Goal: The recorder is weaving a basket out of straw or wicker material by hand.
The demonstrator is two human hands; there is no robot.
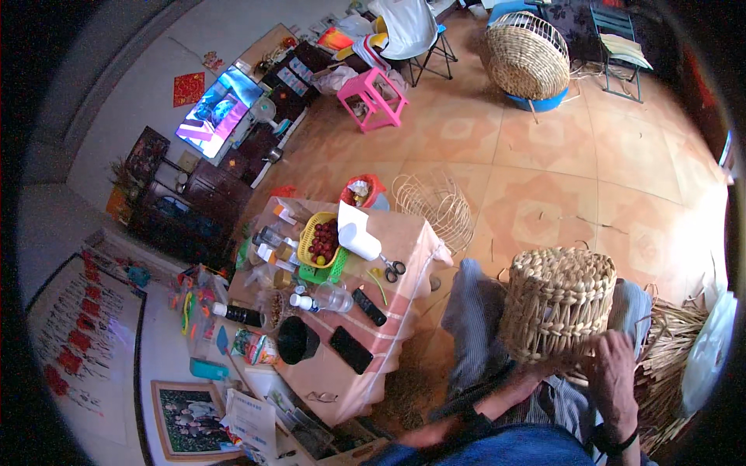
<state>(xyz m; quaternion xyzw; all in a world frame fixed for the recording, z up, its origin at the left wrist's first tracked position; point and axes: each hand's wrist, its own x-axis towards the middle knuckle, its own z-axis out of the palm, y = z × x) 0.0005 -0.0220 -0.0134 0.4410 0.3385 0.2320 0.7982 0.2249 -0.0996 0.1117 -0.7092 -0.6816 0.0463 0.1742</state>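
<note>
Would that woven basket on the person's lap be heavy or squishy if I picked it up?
The woven basket is probably light for its size, since it looks made of dry plant strands with gaps in its side. Its thick, close weave suggests it would mostly keep its shape, maybe bending a little. Its rounded side means it might roll if tipped over.

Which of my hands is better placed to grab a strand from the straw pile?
Probably your right hand: it's at the lower right of the woven basket on your lap, beside the straw pile. Your left hand is farther from it.
</note>
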